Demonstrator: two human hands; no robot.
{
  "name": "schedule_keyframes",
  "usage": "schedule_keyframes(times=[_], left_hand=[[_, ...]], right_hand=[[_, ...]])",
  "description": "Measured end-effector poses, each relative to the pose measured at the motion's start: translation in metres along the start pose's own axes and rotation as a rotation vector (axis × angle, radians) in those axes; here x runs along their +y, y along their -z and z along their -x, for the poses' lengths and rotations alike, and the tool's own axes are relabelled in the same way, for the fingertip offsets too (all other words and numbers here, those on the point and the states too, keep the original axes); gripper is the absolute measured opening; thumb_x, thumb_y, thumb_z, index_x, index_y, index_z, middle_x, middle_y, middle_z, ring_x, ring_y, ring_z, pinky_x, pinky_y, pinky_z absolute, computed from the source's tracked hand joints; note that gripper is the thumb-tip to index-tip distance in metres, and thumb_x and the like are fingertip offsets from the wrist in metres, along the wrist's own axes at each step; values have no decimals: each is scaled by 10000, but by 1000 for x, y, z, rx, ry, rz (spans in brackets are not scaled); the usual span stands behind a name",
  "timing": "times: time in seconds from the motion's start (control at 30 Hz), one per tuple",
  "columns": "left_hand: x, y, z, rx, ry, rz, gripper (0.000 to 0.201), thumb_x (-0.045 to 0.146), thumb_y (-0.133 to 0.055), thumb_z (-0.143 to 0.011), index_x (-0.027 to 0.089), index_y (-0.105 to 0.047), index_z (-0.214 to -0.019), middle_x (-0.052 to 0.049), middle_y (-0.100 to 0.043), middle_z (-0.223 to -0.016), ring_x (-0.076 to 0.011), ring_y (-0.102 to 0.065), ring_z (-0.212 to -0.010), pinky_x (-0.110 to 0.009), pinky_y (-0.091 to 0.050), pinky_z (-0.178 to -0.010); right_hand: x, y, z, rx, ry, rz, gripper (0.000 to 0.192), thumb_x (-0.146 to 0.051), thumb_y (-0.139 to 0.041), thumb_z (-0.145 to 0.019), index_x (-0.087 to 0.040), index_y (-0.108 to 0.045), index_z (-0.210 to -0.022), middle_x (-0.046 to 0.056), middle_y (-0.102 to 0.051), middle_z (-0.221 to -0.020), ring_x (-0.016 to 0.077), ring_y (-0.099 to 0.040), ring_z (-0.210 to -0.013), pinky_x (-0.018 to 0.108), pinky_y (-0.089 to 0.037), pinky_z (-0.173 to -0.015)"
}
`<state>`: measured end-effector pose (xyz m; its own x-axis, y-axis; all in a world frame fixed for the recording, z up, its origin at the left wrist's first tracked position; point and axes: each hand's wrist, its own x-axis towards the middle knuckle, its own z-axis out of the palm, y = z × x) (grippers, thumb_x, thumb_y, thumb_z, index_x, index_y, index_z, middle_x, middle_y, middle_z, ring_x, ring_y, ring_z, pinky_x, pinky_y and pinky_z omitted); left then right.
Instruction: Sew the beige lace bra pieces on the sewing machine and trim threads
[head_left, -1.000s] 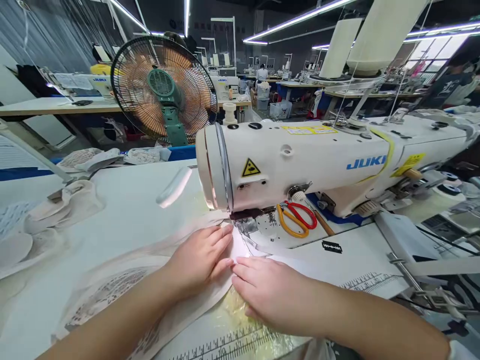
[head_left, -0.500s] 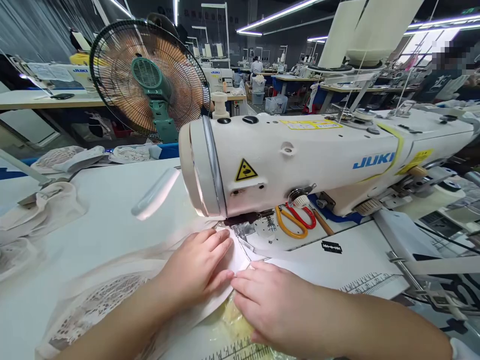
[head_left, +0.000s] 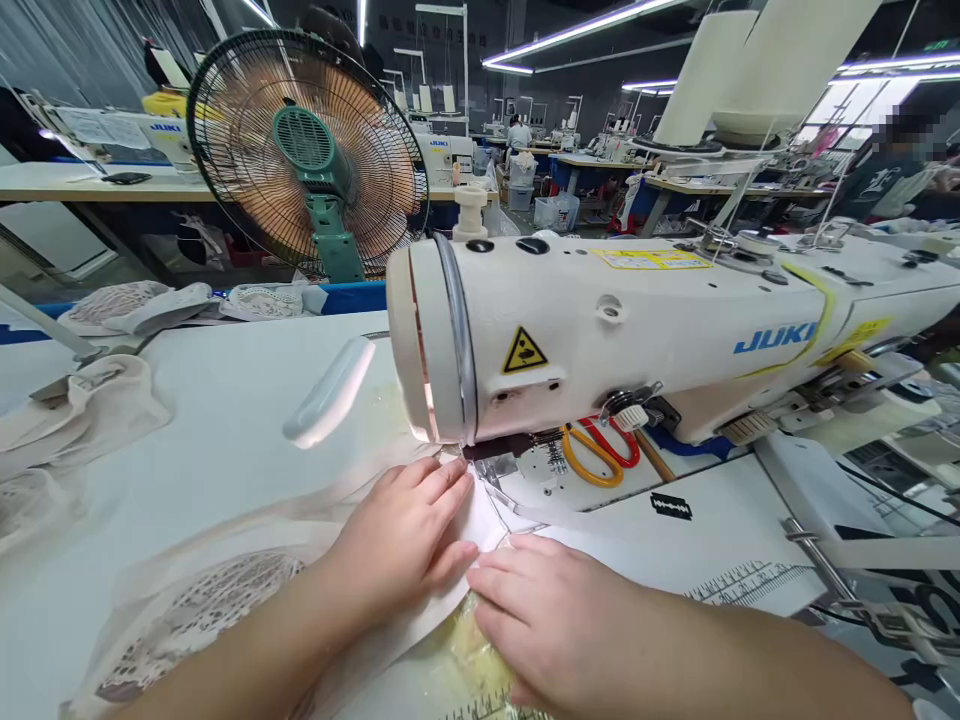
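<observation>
white sewing machine, green fan, red-yellow scissors

— Left hand?
— Palm down, flat, fingers together and stretched forward and to the right, thumb tucked along the inner edge. Forearm bare, entering from bottom left, running diagonally up to the wrist.

— Right hand?
— Palm down as well, flat, fingers pointing left, tips just beside the left thumb, perhaps touching. Knuckles slightly raised. Forearm bare, entering from bottom right, lying nearly level.

— Relation of the two?
— Close together at centre bottom, left a little further forward than right, fingertips meeting at an angle. Neither closed in a grasp; both pressing flat.
</observation>
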<state>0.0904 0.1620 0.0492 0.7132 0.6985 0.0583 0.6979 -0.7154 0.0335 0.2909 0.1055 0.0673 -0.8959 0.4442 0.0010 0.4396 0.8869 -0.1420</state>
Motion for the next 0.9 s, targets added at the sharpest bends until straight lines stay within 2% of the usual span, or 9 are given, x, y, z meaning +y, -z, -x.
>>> schedule_keyframes(times=[0.13,0.3,0.4,0.63,0.9], left_hand=[[1,-7,0,65,-12,-23,461,372,-493,-839,97,-570,-1200,-159,-596,-1247,-348,-544,-1053,-486,-489,-811],[-1,-11,2,161,-26,-27,410,314,-484,-838,71,-585,-1151,-188,-623,-1175,-320,-577,-1011,-450,-506,-797],[-3,-13,2,194,-50,-43,391,305,-484,-835,61,-605,-1116,-194,-638,-1152,-332,-586,-1009,-455,-510,-791],[-1,-9,1,166,-38,-59,410,314,-521,-814,59,-603,-1125,-197,-635,-1163,-345,-578,-1041,-453,-514,-784],[1,-6,0,137,-41,-39,367,284,-531,-814,101,-595,-1125,-171,-624,-1177,-336,-577,-1029,-451,-510,-770]], right_hand=[[2,-3,1,24,-21,-8,233,-304,-602,-825,-101,-596,-939,91,-600,-997,216,-516,-929,339,-423,-814],[4,-6,2,34,-23,-6,207,-299,-590,-839,-113,-584,-930,81,-590,-1015,219,-504,-956,353,-403,-867],[4,-6,2,37,-22,-5,202,-292,-593,-837,-116,-582,-936,84,-586,-1037,224,-499,-976,355,-399,-880],[5,-6,0,32,-39,-15,233,-314,-623,-824,-109,-592,-931,81,-601,-964,225,-506,-937,357,-419,-840],[5,-1,0,13,-45,-29,218,-308,-615,-830,-110,-602,-920,87,-609,-975,223,-512,-926,349,-433,-813]])
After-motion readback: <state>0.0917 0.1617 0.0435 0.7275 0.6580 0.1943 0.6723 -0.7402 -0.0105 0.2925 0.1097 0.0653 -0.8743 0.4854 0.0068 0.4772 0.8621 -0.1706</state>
